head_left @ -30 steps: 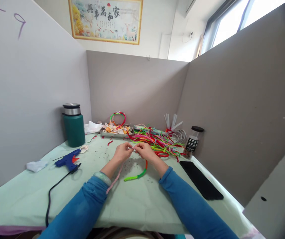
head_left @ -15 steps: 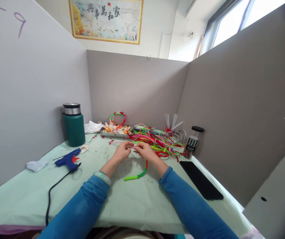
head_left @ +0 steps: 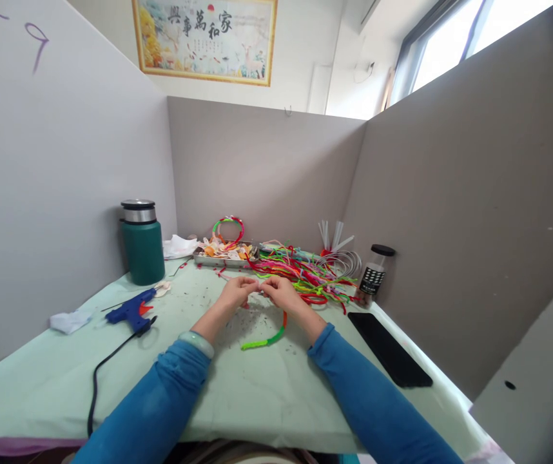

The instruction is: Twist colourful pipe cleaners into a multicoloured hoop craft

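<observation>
Your left hand (head_left: pixel 236 293) pinches a pink pipe cleaner (head_left: pixel 225 277), fingertips meeting those of your right hand (head_left: pixel 280 294), which grips a curved orange-and-green fuzzy band (head_left: pixel 275 338), its green end towards you. Slack in either pinch could let the pink strand slip; the band's free end might twist the hidden join.

A pale green covered table (head_left: pixel 160 386) carries a blue glue gun (head_left: pixel 132 311) and a green flask (head_left: pixel 142 250).
</observation>
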Available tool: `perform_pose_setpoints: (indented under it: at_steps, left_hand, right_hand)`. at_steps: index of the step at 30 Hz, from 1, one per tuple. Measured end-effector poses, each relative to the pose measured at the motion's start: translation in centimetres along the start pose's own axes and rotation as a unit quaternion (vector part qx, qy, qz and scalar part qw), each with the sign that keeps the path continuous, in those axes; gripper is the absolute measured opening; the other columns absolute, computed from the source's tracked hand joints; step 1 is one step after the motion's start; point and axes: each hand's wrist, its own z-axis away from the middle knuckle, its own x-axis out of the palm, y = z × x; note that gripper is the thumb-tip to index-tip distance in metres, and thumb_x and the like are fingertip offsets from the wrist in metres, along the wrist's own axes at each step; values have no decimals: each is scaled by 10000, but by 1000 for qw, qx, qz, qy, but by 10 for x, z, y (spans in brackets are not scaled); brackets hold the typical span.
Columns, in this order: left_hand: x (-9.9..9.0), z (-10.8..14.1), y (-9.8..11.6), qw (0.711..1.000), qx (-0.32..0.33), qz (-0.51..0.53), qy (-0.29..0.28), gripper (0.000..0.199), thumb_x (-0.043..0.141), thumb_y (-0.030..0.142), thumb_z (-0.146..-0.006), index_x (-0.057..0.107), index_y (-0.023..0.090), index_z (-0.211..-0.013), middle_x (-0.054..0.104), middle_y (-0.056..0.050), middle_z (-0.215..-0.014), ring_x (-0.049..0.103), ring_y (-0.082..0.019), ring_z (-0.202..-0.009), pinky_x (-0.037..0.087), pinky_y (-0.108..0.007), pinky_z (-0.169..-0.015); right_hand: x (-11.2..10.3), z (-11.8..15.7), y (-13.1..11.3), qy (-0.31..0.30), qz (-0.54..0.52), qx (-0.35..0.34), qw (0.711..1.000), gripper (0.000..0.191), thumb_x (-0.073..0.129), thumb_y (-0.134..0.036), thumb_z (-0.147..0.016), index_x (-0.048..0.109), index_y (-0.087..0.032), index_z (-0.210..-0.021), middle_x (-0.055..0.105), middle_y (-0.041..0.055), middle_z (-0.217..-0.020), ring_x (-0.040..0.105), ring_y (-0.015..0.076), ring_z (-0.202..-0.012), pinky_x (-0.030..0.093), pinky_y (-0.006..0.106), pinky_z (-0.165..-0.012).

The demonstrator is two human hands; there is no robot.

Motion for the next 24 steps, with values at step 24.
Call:
perform_pose_setpoints:
  at_steps: [24]
  left_hand:
    - [-1, 4, -1, 998, 49, 47, -2, 257, 632, 380, -628, 492, 179, -704, 386, 91, -490, 317, -40, -384, 332, -179, -388]
  right_hand:
    - [3, -1, 1, -20, 24, -11, 999, 190, 553, -294, -754, 584, -151, -632, 519, -17, -534, 430, 90, -498, 293, 201, -478]
